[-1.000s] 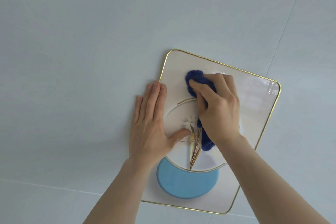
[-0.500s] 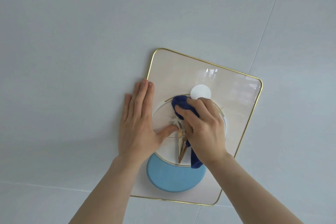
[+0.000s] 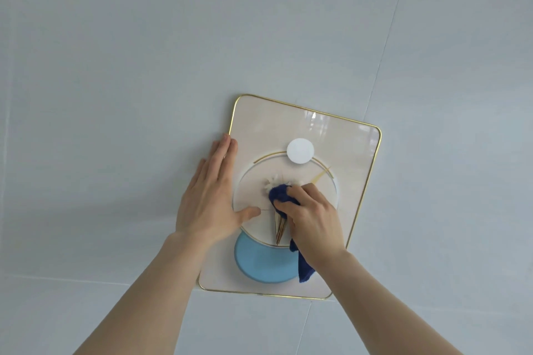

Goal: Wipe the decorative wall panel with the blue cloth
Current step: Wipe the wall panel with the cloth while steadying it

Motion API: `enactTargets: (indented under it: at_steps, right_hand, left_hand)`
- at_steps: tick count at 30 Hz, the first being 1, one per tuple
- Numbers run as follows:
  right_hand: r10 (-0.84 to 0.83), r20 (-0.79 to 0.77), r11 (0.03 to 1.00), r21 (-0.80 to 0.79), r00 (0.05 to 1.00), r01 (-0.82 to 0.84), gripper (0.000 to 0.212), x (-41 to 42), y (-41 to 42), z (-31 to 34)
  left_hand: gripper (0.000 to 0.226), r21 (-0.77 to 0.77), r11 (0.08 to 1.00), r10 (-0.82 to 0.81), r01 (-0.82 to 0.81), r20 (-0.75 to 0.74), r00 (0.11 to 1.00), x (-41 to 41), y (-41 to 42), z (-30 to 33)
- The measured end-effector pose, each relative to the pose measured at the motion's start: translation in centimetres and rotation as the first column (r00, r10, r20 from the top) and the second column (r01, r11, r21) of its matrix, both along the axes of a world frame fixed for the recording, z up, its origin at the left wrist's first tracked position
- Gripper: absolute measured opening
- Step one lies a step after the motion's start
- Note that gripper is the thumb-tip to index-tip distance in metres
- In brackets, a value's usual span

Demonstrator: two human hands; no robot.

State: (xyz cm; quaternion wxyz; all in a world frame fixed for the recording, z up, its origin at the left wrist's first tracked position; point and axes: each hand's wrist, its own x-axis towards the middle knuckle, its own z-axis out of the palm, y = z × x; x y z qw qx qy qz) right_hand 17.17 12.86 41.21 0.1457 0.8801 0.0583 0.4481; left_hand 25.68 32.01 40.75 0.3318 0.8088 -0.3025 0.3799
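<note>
The decorative wall panel (image 3: 340,138) is a cream rectangle with a thin gold rim, a white dot, a gold-lined circle and a light blue disc near its bottom. It hangs tilted on a pale tiled wall. My right hand (image 3: 313,217) grips the dark blue cloth (image 3: 281,193) and presses it on the panel's middle, over the small flower motif. A tail of the cloth hangs below my wrist. My left hand (image 3: 209,199) lies flat, fingers together, across the panel's left edge, thumb on the circle.
Pale grey-blue wall tiles (image 3: 144,52) surround the panel, with thin grout lines running diagonally at the right and horizontally near the bottom.
My right hand has slid the cloth down from the panel's upper part to its centre, uncovering the white dot. My left hand has stayed flat on the left edge.
</note>
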Motion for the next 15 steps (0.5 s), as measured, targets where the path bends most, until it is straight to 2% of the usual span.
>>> enactTargets:
  at_steps: [3,5,8,10,12,15]
  right_hand:
    - [-0.052,-0.119,0.994,0.094,0.992,0.063,0.033,-1.6,1.1,-0.1]
    - [-0.045,-0.24,0.972,0.212,0.97,0.097,0.026,-3.0,1.4,-0.7]
    - [0.015,-0.39,0.863,0.471,0.921,0.185,0.024,-5.1,1.0,-2.6]
    - [0.083,-0.401,0.746,0.632,0.912,0.21,0.02,-6.4,0.7,-4.2]
    - [0.1,-0.37,0.656,0.722,0.924,0.218,0.025,-7.4,0.0,-5.6]
    - [0.019,-0.161,0.507,0.852,0.987,0.129,0.022,-9.1,-2.0,-5.9]
  left_hand:
    - [0.127,0.022,1.0,-0.002,0.003,-0.039,0.999,-1.2,0.9,-0.1]
    - [0.12,0.032,0.999,0.015,-0.014,-0.014,1.0,-2.0,1.3,-0.8]
    - [0.103,0.068,0.998,-0.005,0.003,0.022,1.0,-3.6,1.4,-2.6]
    - [0.089,0.09,0.995,-0.046,0.046,0.004,0.999,-4.6,1.1,-4.1]
    - [0.08,0.09,0.992,-0.084,0.089,-0.058,0.995,-5.5,0.8,-5.5]
    - [0.075,0.104,0.989,-0.097,0.106,-0.087,0.991,-6.4,0.4,-7.4]
